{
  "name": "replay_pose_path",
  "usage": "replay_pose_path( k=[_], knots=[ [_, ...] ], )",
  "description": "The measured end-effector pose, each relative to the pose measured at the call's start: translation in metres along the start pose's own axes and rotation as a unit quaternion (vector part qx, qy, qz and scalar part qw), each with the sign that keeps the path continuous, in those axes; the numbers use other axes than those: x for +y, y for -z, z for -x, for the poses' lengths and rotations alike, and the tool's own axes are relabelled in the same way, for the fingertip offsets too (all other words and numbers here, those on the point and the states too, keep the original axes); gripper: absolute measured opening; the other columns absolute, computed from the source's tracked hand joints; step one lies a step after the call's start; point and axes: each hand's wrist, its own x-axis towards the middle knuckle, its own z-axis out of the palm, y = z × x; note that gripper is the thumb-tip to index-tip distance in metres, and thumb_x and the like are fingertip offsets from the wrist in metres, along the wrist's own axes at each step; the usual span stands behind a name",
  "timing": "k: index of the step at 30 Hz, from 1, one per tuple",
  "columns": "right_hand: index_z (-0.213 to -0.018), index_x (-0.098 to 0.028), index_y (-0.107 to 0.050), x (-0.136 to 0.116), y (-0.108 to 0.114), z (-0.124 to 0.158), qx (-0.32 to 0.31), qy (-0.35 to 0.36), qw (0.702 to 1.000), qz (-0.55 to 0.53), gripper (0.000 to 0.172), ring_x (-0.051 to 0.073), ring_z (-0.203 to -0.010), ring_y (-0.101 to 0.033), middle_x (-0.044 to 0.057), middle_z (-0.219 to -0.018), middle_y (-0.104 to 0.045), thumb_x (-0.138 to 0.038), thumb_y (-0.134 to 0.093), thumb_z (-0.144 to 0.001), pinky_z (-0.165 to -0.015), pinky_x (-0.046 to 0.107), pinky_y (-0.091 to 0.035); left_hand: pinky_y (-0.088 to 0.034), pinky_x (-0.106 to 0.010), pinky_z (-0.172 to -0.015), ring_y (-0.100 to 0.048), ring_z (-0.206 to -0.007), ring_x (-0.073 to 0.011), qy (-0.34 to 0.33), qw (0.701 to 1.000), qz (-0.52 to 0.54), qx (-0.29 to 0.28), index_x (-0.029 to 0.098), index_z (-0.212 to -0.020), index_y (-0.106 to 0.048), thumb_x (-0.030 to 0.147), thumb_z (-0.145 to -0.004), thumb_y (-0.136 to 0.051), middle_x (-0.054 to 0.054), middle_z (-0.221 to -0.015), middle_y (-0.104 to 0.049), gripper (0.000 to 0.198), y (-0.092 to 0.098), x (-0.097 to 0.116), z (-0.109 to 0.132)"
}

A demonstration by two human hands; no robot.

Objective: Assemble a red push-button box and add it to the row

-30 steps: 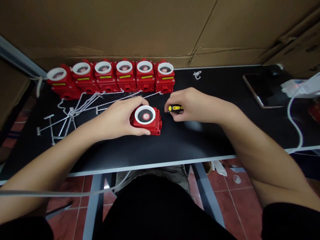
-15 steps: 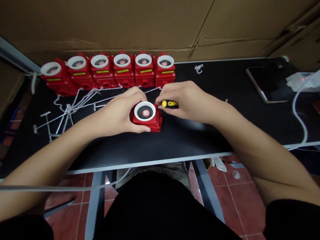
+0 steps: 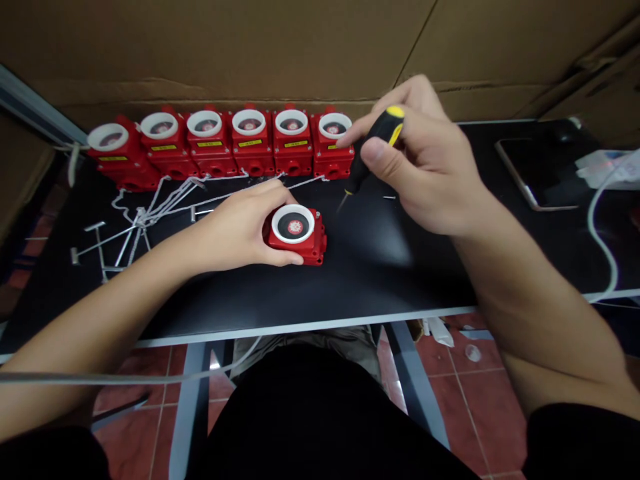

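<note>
My left hand (image 3: 253,227) is wrapped round the left side of a red box (image 3: 311,250) with a white ring (image 3: 276,233) and a dark round face on top. The box rests on the black tabletop, and a screw (image 3: 317,215) shows at its upper right corner. Raised to the right of the box, my right hand (image 3: 425,160) grips a black and yellow screwdriver (image 3: 373,147). The screwdriver is tilted, its thin shaft pointing down and left, apart from the box. A loose screw (image 3: 389,197) lies on the table beneath my right hand.
Several similar red boxes (image 3: 254,155) stand in a row at the back against cardboard (image 3: 240,47). White cords and small metal T-shaped hammers (image 3: 99,247) lie at the left. A phone (image 3: 533,173), a plastic bag (image 3: 607,168) and a white cable (image 3: 603,240) are at the right.
My right hand has lifted the screwdriver away from the red box's corner, up and to the right, and tilted it. My left hand stays on the box. The loose screw now shows.
</note>
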Motion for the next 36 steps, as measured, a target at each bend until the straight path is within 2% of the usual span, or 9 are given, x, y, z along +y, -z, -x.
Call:
replay_pose_path(
  k=[2,4,6,10,14,20,26,32,36],
  knots=[
    [-0.117,-0.031,-0.085,-0.004,-0.007,0.000,0.035,-0.037,0.997,-0.060,0.047,0.022,-0.083,-0.075,0.004,-0.103,-0.078,-0.075,-0.072,-0.119,-0.075,0.039,-0.066,-0.054,-0.039,-0.093,-0.070,-0.099,-0.0285,0.008,1.000,0.001,-0.001,0.024,-0.114,-0.069,0.074,-0.084,-0.095,-0.006,-0.116,-0.074,0.063,0.000,0.001,0.000],
    [-0.108,-0.031,-0.078,-0.009,-0.016,0.000,0.057,-0.075,0.985,-0.142,0.046,0.016,-0.061,-0.063,0.000,-0.095,-0.077,-0.076,-0.077,-0.115,-0.056,0.035,-0.055,-0.054,-0.039,-0.093,-0.070,-0.100,-0.0291,0.015,1.000,0.000,-0.003,0.025,-0.115,-0.069,0.074,-0.085,-0.094,-0.007,-0.117,-0.074,0.063,0.001,0.002,0.000],
    [-0.103,-0.030,-0.075,-0.013,-0.023,0.000,0.077,-0.084,0.974,-0.196,0.045,0.014,-0.058,-0.061,0.000,-0.095,-0.079,-0.074,-0.084,-0.112,-0.051,0.034,-0.050,-0.054,-0.040,-0.093,-0.071,-0.101,-0.0298,0.023,1.000,0.000,-0.006,0.026,-0.114,-0.069,0.073,-0.084,-0.093,-0.007,-0.116,-0.074,0.061,0.002,0.004,0.000],
    [-0.101,-0.029,-0.075,-0.015,-0.029,-0.002,0.112,-0.035,0.967,-0.225,0.047,0.012,-0.056,-0.059,-0.002,-0.091,-0.077,-0.074,-0.085,-0.112,-0.047,0.031,-0.044,-0.055,-0.041,-0.093,-0.071,-0.101,-0.0309,0.035,0.999,-0.002,-0.009,0.027,-0.112,-0.068,0.072,-0.083,-0.093,-0.007,-0.117,-0.075,0.059,0.004,0.007,0.000],
    [-0.103,-0.026,-0.076,-0.013,-0.029,-0.004,0.130,-0.013,0.963,-0.235,0.049,0.009,-0.056,-0.060,-0.005,-0.091,-0.078,-0.073,-0.087,-0.111,-0.045,0.026,-0.039,-0.056,-0.042,-0.095,-0.072,-0.103,-0.0313,0.038,0.999,-0.002,-0.012,0.027,-0.112,-0.068,0.072,-0.082,-0.092,-0.008,-0.118,-0.075,0.059,0.005,0.009,-0.001],
    [-0.105,-0.026,-0.074,-0.012,-0.027,-0.001,0.100,-0.007,0.977,-0.189,0.049,0.007,-0.058,-0.061,-0.006,-0.089,-0.073,-0.073,-0.076,-0.118,-0.050,0.022,-0.044,-0.057,-0.042,-0.098,-0.073,-0.106,-0.0320,0.040,0.999,-0.006,-0.015,0.026,-0.114,-0.069,0.075,-0.083,-0.091,-0.008,-0.120,-0.075,0.062,0.004,0.008,-0.001],
    [-0.102,-0.027,-0.074,-0.022,-0.024,0.000,0.102,-0.056,0.974,-0.196,0.048,0.013,-0.059,-0.059,-0.002,-0.090,-0.074,-0.072,-0.087,-0.111,-0.052,0.032,-0.046,-0.059,-0.043,-0.099,-0.073,-0.105,-0.0321,0.033,0.999,0.003,-0.012,0.026,-0.113,-0.068,0.076,-0.082,-0.092,-0.008,-0.119,-0.075,0.063,0.004,0.008,-0.001],
    [-0.104,-0.031,-0.075,-0.026,-0.021,0.001,0.084,-0.065,0.983,-0.149,0.052,0.019,-0.062,-0.060,0.002,-0.095,-0.077,-0.082,-0.082,-0.108,-0.059,0.039,-0.052,-0.060,-0.044,-0.102,-0.074,-0.105,-0.0324,0.037,0.999,-0.001,-0.017,0.027,-0.110,-0.068,0.075,-0.081,-0.094,-0.007,-0.119,-0.078,0.063,0.006,0.009,-0.003],
    [-0.105,-0.030,-0.075,-0.026,-0.022,0.002,0.091,-0.055,0.983,-0.150,0.048,0.018,-0.062,-0.059,0.002,-0.096,-0.077,-0.077,-0.083,-0.112,-0.060,0.039,-0.052,-0.060,-0.044,-0.100,-0.075,-0.105,-0.0331,0.038,0.999,-0.006,-0.022,0.027,-0.111,-0.069,0.074,-0.080,-0.095,-0.007,-0.117,-0.078,0.063,0.008,0.010,-0.004]
  ],
)
